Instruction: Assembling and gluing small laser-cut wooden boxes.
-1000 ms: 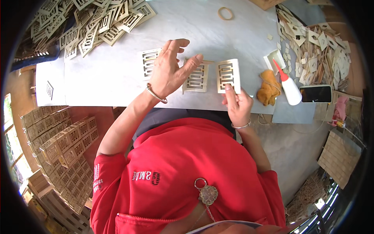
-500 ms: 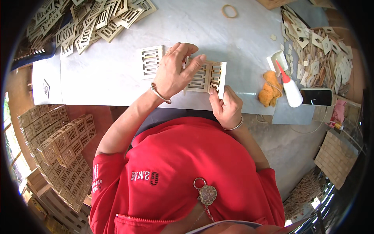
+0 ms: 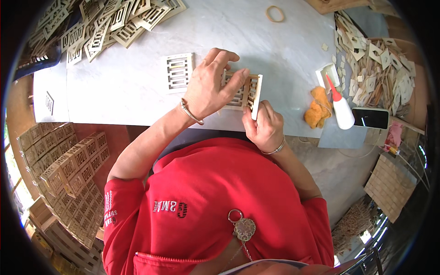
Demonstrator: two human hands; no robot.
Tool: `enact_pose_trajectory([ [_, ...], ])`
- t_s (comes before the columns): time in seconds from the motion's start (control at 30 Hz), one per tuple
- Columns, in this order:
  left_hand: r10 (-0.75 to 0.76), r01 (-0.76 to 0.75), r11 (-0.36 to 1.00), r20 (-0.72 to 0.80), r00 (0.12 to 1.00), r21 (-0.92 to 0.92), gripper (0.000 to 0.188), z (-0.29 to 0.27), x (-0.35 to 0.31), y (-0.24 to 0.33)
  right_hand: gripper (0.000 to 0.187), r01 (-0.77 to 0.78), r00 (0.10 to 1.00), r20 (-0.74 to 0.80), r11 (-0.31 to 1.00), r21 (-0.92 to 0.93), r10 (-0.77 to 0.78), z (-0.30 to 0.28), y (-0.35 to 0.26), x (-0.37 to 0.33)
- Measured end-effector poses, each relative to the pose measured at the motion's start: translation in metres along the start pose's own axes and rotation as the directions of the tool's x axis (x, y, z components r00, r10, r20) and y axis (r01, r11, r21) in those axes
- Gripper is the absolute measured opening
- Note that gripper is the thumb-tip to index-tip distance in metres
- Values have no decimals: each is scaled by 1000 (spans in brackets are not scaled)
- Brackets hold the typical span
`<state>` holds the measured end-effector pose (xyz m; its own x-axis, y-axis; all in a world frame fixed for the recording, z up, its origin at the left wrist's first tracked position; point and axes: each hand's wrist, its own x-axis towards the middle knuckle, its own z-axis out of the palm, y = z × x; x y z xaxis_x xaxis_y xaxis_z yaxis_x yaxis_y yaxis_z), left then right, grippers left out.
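Two pale wooden lattice panels meet at a corner; the right-hand wooden lattice panel (image 3: 253, 91) stands angled up from the left-hand one. My right hand (image 3: 264, 126) pinches its near lower corner between thumb and fingers. Over the left-hand lattice panel (image 3: 236, 100) my left hand (image 3: 213, 80) is curled, thumb stretched across it and fingers at its far side; the hand covers part of this panel. Flat on the table, just left of that hand, lies a separate lattice panel (image 3: 178, 73).
A heap of lattice panels (image 3: 121, 20) fills the back left. On the right are an orange cloth (image 3: 318, 107), a white glue bottle with red nozzle (image 3: 343, 112), a small white box (image 3: 326, 75), a phone (image 3: 371, 118) and scattered thin wooden pieces (image 3: 378, 68). Assembled lattice boxes (image 3: 75, 165) are stacked lower left.
The right-hand panel has swung more upright and toward the left-hand one. My right hand has shifted slightly left, and my left thumb reaches further right over the panels.
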<state>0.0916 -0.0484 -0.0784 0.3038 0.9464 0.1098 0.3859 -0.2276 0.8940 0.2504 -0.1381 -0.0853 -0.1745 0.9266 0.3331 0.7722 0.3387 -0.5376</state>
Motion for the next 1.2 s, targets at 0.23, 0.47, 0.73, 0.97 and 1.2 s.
enact_pose_trajectory([
  [0.23,-68,68,998,-4,998,16,47,-17,0,-3,30,-70,991,115,995,67,62,-17,-4,4],
  [0.47,188,-312,748,264,946,586,79,-100,-8,-32,55,-196,949,242,980,-43,201,-75,14,-8],
  [0.73,81,-109,949,105,991,297,77,-103,-16,-15,42,-169,985,73,954,247,156,-83,0,21],
  [0.97,201,-173,858,7,979,-483,76,-50,-13,55,76,-149,989,109,567,810,104,-48,-37,57],
  [1.2,188,-121,853,83,979,-507,78,-39,-16,51,81,-154,988,128,589,794,87,-58,-24,55],
])
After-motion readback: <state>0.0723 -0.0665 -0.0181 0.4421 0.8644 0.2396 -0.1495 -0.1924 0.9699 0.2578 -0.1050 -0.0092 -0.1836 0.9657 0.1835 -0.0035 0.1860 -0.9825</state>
